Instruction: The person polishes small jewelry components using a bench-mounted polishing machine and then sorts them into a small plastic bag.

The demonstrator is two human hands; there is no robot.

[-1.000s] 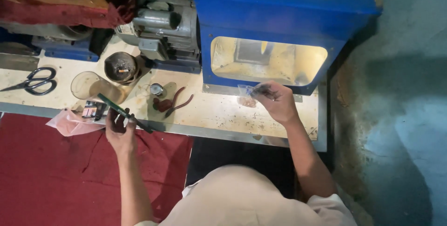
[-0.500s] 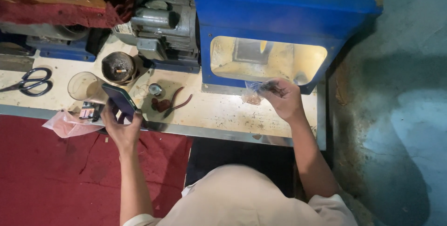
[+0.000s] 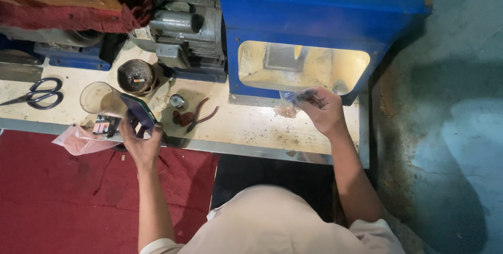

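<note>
The person stands at a cream workbench (image 3: 251,128) in front of a blue machine (image 3: 319,18) with a lit opening. The left hand (image 3: 140,141) is raised over the near edge of the bench and its fingers are closed around a dark flat device (image 3: 137,111), which looks like a phone and is tilted up toward the person. The right hand (image 3: 326,110) is held just in front of the machine's opening. Its fingertips pinch the top of a small clear plastic bag (image 3: 287,105), which hangs down and has some brownish small pieces in the bottom; what they are is too small to tell.

As a judgement, the work seems to be in the middle. The bag has already something inside and is lifted off the bench, not put down, and both hands are occupied, so nothing looks finished. The tools on the bench lie untouched.

Counted, there are one pair of black scissors (image 3: 34,96) at the far left, one clear glass cup (image 3: 99,98) just beside the device, one round dark pot (image 3: 137,76) behind it, one pair of red-handled pliers (image 3: 201,115) near the middle, one small round metal object (image 3: 177,100) next to the pliers, one pinkish plastic bag (image 3: 78,140) at the near edge, and one grey motor (image 3: 183,29) beside the blue machine.
</note>
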